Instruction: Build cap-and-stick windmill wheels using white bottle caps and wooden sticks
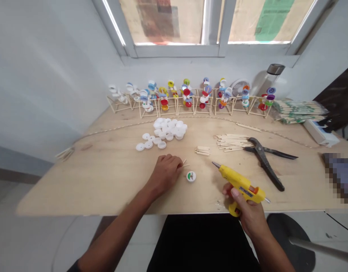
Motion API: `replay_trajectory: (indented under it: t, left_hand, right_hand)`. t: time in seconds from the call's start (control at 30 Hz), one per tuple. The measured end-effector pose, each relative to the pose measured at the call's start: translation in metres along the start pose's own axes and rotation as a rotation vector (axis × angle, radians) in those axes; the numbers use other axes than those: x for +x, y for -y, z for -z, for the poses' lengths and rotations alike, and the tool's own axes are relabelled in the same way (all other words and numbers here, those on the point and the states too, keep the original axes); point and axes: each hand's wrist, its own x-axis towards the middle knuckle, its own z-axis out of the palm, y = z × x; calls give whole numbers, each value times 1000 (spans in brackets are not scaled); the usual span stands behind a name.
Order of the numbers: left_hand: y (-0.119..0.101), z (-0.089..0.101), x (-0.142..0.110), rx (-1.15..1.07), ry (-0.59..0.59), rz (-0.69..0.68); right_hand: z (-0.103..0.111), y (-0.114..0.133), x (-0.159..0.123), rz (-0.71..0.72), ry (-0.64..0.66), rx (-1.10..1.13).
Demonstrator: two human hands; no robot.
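Right forearm (276, 243) in foreground, glue gun (242, 183) raised

Right hand (250, 216) wraps the gun's handle; a printed cap (191, 176) lies on the table (120, 177), between both hands. Left hand (167, 172), curled narrow, reaches thin sticks (185, 165); whether it grips them cannot be told. Beyond: stick bundle (202, 150), white caps (170, 128). Apparent step: readying sticks for glue; next move calls for steady aim.

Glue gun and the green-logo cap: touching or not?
Apart. In the head view, a strip of bare table shows between the glue gun, nozzle tip included, and the green-logo cap.
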Motion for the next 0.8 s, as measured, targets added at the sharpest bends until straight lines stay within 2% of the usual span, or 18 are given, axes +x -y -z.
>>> replay_trajectory:
  t: [0.23, 0.33, 0.43, 0.53, 0.8]
  left_hand:
    - [-12, 4, -29, -339, -142, 263]
    - [-19, -1, -39, -532, -193, 353]
    - [-23, -7, -44, -645, -219, 415]
    - [-26, -10, -44, -688, -253, 443]
    - [-29, -13, -43, -636, -271, 439]
  right_hand:
    - [-3, 5, -4, -37, 36, -152]
    - [-8, 8, -6, 22, 42, -281]
    - [-14, 10, -7, 109, 135, -365]
    - [-18, 9, -5, 179, 202, -440]
    - [-27, 7, -7, 324, 249, -642]
